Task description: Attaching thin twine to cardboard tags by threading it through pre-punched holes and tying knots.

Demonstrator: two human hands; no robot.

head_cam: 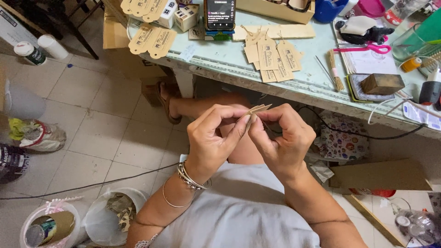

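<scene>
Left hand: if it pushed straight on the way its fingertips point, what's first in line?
The left hand points its fingertips right, at the small tan paper tags it already pinches. Just past those, it would meet the fingers of the right hand, which grips the same tags. Depth looks matched.

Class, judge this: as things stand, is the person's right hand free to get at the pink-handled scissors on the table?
Probably not yet: the right hand and left hand both pinch a small tan tag. The scissors lie uncovered, further away on the table.
</scene>
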